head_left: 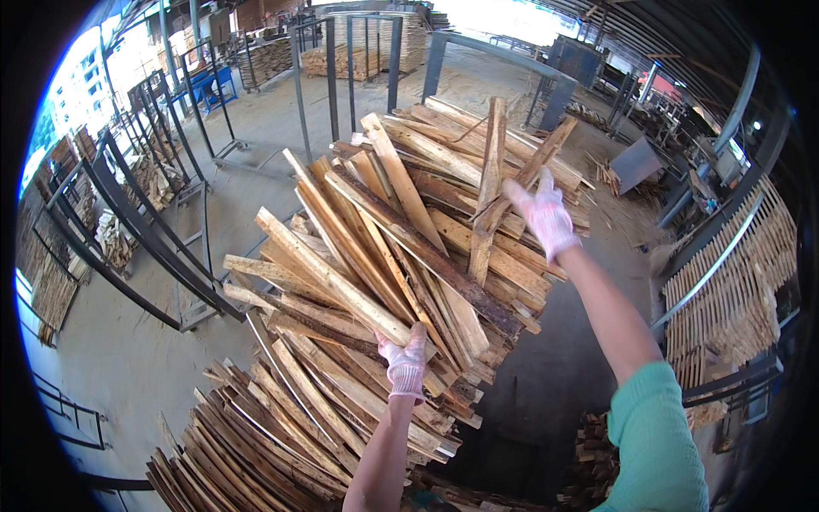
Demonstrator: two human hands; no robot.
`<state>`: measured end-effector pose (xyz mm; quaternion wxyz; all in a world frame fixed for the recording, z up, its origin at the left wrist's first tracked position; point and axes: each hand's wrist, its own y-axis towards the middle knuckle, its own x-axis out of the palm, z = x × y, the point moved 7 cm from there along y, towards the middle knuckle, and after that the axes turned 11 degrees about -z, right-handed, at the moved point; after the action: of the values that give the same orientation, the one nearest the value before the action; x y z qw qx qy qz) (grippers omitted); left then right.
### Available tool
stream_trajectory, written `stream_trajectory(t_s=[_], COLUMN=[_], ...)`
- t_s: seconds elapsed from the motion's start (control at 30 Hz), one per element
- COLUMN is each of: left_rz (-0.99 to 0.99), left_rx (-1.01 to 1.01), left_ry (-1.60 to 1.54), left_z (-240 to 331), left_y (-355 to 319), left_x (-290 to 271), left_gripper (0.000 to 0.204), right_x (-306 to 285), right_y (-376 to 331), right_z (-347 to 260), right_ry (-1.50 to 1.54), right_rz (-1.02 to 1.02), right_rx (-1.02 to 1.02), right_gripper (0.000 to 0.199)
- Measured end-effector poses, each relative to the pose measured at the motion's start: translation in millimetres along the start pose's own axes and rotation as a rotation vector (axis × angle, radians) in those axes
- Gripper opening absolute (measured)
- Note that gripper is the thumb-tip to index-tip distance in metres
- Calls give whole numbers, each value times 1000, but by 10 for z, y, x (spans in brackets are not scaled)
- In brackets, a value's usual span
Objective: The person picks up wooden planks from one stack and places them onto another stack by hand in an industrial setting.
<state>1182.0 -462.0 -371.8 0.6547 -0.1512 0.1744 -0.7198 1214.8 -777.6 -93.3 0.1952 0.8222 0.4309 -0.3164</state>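
Rough wooden strips [409,183], some with bark edges, lie in a large, untidy pile in front of me. My left hand [403,358], in a pale pink work glove, is closed around the near end of a light wooden strip [328,273], its thumb on the right side. Farther away on the right, my right hand [544,220], gloved alike, reaches over the pile with thumb and fingers spread. Its fingertips touch or nearly touch a slanting brown strip [546,147], which crosses a paler strip [493,162]. The undersides of my right fingers are hidden.
Dark metal frames [331,81] stand beyond the pile and along the left. A second row of strips [247,435] lies near me on the left. Slatted wood [725,290] leans at the right, and stacked boards [375,47] stand at the back.
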Motion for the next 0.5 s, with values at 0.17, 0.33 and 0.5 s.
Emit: stream_trajectory(t_s=[0.17, 0.33, 0.5], left_rz=[-60, -54, -27], left_rx=[-2, 47, -18], left_ry=[-79, -15, -41], left_z=[72, 8, 25], left_y=[-58, 13, -34], left_x=[69, 42, 56], left_gripper=[123, 120, 119], right_x=[147, 249, 982], right_y=[451, 75, -1107], right_z=[459, 803, 979], right_ry=[-222, 64, -111], right_rz=[198, 284, 233], right_rx=[460, 157, -284], right_gripper=[99, 78, 53])
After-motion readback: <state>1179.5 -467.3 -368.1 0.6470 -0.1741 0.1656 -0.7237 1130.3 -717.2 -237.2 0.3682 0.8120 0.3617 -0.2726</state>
